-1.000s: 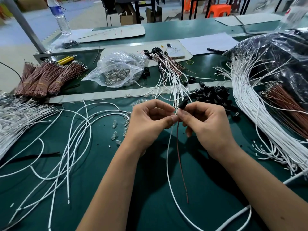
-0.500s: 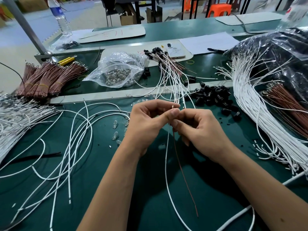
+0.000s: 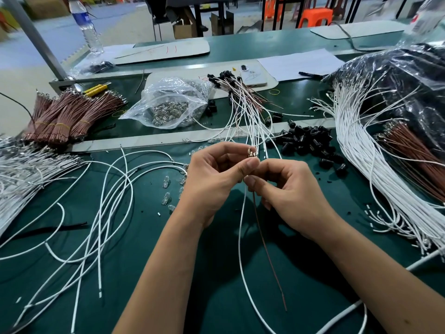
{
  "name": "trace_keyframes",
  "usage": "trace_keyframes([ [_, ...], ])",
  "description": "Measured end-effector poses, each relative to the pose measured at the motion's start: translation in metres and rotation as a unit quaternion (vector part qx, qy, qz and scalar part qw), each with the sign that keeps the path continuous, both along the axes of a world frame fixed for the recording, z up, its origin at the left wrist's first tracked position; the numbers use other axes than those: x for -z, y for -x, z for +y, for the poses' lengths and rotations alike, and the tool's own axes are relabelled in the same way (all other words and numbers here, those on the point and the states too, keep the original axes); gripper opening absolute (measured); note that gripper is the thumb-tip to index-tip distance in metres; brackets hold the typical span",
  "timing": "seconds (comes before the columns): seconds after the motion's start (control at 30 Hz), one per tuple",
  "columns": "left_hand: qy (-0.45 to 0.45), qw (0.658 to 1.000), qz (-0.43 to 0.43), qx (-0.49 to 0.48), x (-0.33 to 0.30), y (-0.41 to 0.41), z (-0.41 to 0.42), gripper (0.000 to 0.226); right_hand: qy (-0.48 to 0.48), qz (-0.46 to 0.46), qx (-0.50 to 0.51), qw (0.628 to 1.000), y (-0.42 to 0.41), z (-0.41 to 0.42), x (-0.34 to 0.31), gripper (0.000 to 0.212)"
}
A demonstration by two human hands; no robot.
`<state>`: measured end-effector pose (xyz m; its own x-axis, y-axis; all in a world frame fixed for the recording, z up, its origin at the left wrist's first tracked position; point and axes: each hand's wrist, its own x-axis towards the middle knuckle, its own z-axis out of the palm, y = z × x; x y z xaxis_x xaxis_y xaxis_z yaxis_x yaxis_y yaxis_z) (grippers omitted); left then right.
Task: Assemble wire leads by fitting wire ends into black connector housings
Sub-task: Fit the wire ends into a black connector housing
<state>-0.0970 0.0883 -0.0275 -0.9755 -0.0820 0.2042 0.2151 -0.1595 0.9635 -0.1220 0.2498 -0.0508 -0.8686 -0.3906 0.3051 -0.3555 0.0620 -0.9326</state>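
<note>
Wire ends [image 3: 251, 152], light and limp below, sit mid-frame pinched between left hand [image 3: 216, 179] and right hand [image 3: 286, 191]; best gripped just behind the metal tips.

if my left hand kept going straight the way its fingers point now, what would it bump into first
Most likely the right hand. The left hand points rightward, its fingertips already touching the right hand's where both pinch the wire ends.
</note>
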Motion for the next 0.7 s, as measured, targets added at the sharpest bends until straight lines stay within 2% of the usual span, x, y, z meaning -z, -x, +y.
trace_keyframes([
  [0.17, 0.003, 1.000, -0.007, 0.005, -0.0014, -0.0010, 0.0020, 0.025, 0.015, -0.010, 0.002, 1.000, -0.0002, -0.0004, 0.0010, 0.014],
  [0.27, 0.006, 1.000, -0.011, -0.002, -0.0020, -0.0012, 0.0013, 0.016, 0.018, -0.018, 0.004, 1.000, 0.0005, 0.0007, 0.0000, 0.017],
  [0.33, 0.012, 1.000, -0.011, -0.014, -0.0024, -0.0013, -0.0002, 0.014, 0.002, -0.011, 0.007, 1.000, 0.0022, 0.0026, -0.0016, 0.014],
  [0.43, 0.001, 0.999, -0.009, -0.032, -0.0035, -0.0019, -0.0022, 0.022, -0.025, 0.001, 0.005, 1.000, 0.0027, 0.0039, -0.0025, 0.010],
  [0.53, -0.002, 0.999, -0.009, -0.032, -0.0024, -0.0012, -0.0028, 0.018, -0.035, 0.008, 0.007, 0.999, 0.0030, 0.0035, -0.0002, 0.012],
  [0.7, -0.007, 0.999, -0.004, -0.037, -0.0029, -0.0016, -0.0018, 0.025, -0.034, -0.029, 0.003, 0.999, 0.0058, 0.0026, 0.0031, 0.015],
])
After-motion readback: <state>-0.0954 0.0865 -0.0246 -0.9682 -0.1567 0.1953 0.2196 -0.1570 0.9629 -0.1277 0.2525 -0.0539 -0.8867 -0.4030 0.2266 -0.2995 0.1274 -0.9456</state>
